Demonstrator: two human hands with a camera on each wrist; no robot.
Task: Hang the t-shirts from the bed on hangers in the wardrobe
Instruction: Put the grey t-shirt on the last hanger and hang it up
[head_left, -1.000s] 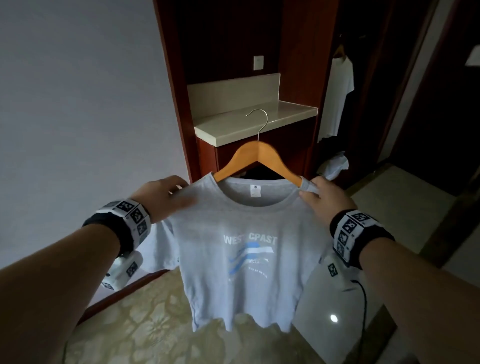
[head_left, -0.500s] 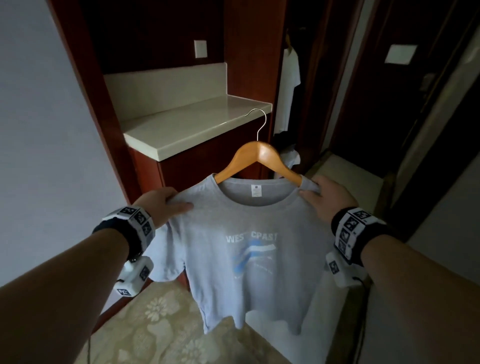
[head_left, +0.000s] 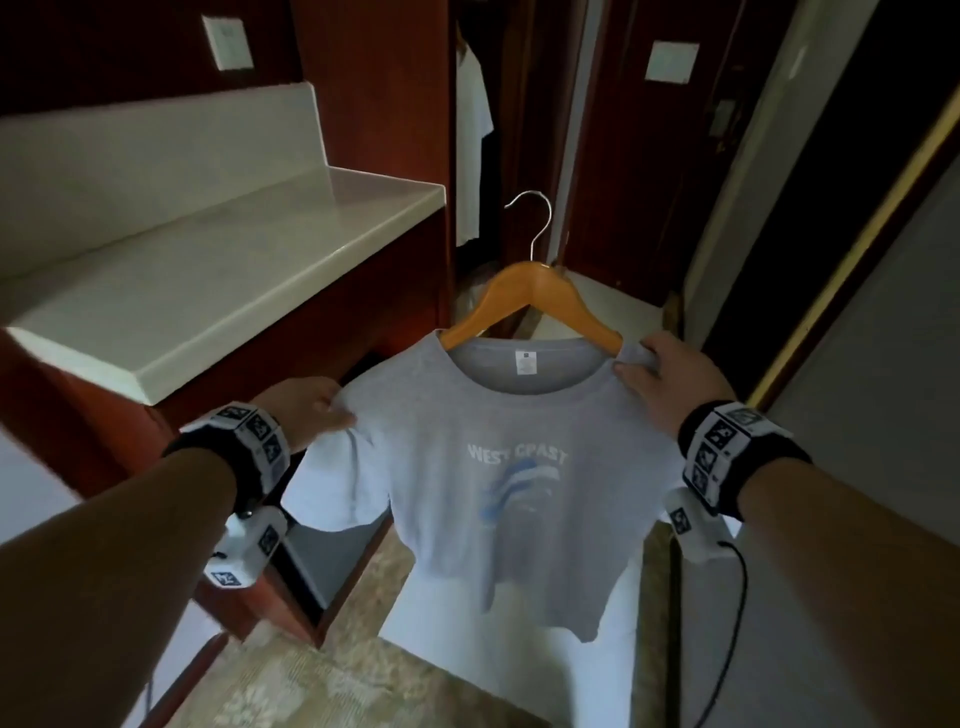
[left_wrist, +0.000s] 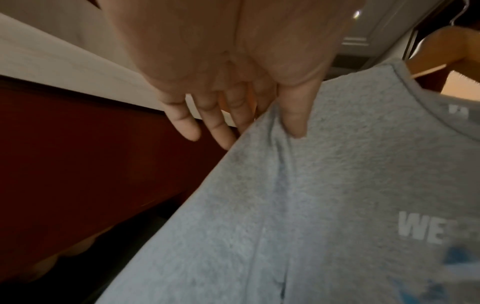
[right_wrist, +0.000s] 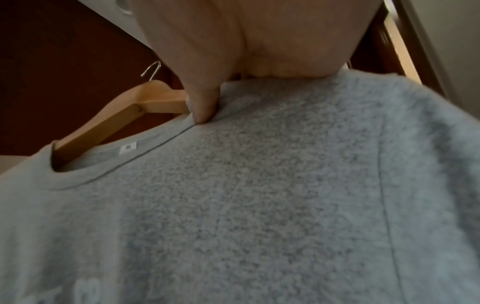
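Straight ahead of you hangs the grey t-shirt (head_left: 524, 467), already threaded on the wooden hanger (head_left: 530, 296) and held up between both hands, well short of the wardrobe opening (head_left: 498, 130). Your left hand (head_left: 306, 410) pinches the shirt's left shoulder: in the left wrist view the thumb presses the cloth from the front while the other fingers (left_wrist: 189, 127) trail loosely behind it. Your right hand (head_left: 670, 384) is clamped on the right shoulder close to the collar, thumb on the collar seam; judging by its position, it probably also catches the hanger's arm beneath the cloth, though no view shows this.

The relation that governs the coming move is the hanger's long axis. It runs left to right across your body, with the metal hook (head_left: 535, 218) standing upright above its middle, pointing up and away from both hands, roughly midway between them. The opening lies beyond the hook and slightly to its left, past the pale counter (head_left: 218, 260); your right hand is likely the nearer to it.

A white t-shirt (head_left: 470, 135) already hangs inside. The rail that carries it is cut off by the upper frame edge, so its height and direction cannot be told. Other hangers are lost in the dark interior, and the bed is out of view.
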